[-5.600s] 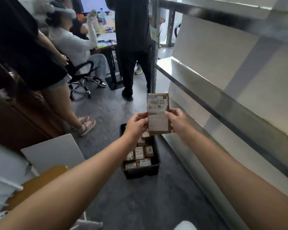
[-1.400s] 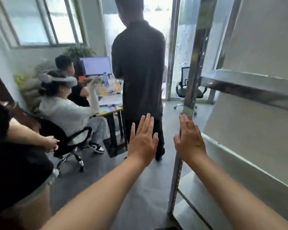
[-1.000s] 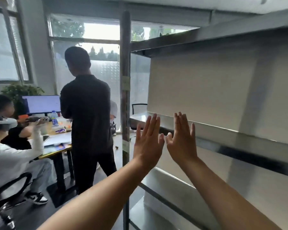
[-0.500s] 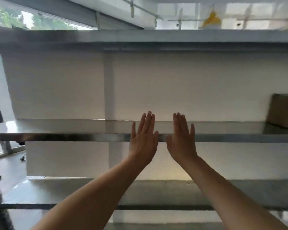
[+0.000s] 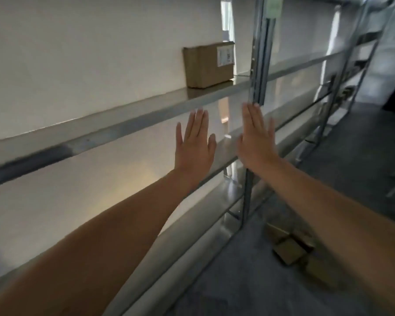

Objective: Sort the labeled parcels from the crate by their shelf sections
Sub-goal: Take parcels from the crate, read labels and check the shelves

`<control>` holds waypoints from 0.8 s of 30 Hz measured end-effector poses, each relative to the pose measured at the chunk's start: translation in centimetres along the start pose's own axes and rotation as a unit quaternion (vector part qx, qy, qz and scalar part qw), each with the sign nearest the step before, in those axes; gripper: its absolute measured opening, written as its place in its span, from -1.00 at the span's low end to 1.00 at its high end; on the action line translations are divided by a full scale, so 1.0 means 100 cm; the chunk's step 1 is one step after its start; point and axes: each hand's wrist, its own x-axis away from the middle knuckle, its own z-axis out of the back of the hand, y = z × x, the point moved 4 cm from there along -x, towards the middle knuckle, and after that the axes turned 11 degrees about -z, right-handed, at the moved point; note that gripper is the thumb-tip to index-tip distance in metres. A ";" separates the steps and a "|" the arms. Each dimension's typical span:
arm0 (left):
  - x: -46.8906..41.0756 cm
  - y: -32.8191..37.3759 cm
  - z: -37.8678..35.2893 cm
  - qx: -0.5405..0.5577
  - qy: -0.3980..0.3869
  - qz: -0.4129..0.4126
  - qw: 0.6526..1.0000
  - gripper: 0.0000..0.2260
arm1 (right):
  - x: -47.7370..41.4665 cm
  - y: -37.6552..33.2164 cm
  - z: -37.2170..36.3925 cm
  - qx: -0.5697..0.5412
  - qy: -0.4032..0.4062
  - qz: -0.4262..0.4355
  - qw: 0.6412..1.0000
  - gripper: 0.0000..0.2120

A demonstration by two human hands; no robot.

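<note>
The left hand [image 5: 195, 144] and the right hand [image 5: 257, 142] are both released, fingers straight and empty, held up side by side in front of the shelf [image 5: 123, 124] edge. One labeled parcel [image 5: 209, 65] stands on that shelf just above and between them, so at least this one looks sorted. Well below the right hand, blurred brown parcels [image 5: 292, 249] lie near the floor, probably those left to place.

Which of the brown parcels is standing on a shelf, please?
The labelled parcel, upright on the upper shelf just left of the metal post. The other parcels lie in a blurred heap on the floor, lower right.
</note>
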 end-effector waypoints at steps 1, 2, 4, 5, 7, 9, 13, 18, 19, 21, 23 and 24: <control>-0.007 0.012 -0.012 0.018 -0.004 -0.018 1.000 -0.49 | 0.000 0.016 0.003 0.022 0.000 -0.018 1.000 -0.28; -0.014 0.023 -0.025 0.033 -0.006 -0.037 0.999 -0.49 | 0.001 0.030 0.006 0.048 0.002 -0.035 0.998 -0.29; -0.027 0.044 -0.047 0.069 -0.013 -0.081 0.994 -0.49 | 0.001 0.057 0.013 0.094 0.005 -0.072 0.993 -0.30; -0.033 0.053 -0.057 0.091 -0.015 -0.104 0.990 -0.49 | 0.002 0.069 0.016 0.108 0.006 -0.096 0.989 -0.31; -0.042 0.068 -0.075 0.132 -0.014 -0.145 0.980 -0.49 | 0.006 0.089 0.018 0.129 0.014 -0.140 0.982 -0.32; -0.049 0.079 -0.091 0.172 -0.023 -0.174 0.969 -0.49 | 0.012 0.102 0.014 0.151 0.009 -0.182 0.972 -0.32; -0.056 0.095 -0.115 0.209 -0.042 -0.230 0.950 -0.48 | 0.027 0.125 0.002 0.177 0.004 -0.264 0.948 -0.31; -0.063 0.109 -0.132 0.228 -0.070 -0.255 0.937 -0.48 | 0.037 0.143 0.001 0.198 0.007 -0.304 0.932 -0.31; -0.064 0.112 -0.135 0.227 -0.074 -0.260 0.936 -0.48 | 0.037 0.146 0.003 0.201 0.009 -0.310 0.929 -0.31; -0.071 0.119 -0.139 0.222 -0.071 -0.268 0.935 -0.48 | 0.035 0.155 0.005 0.203 0.012 -0.320 0.925 -0.31; -0.080 0.127 -0.144 0.223 -0.066 -0.271 0.934 -0.48 | 0.031 0.167 0.004 0.201 0.010 -0.327 0.923 -0.31; -0.084 0.130 -0.148 0.222 -0.064 -0.272 0.934 -0.48 | 0.027 0.174 0.002 0.198 0.009 -0.329 0.923 -0.31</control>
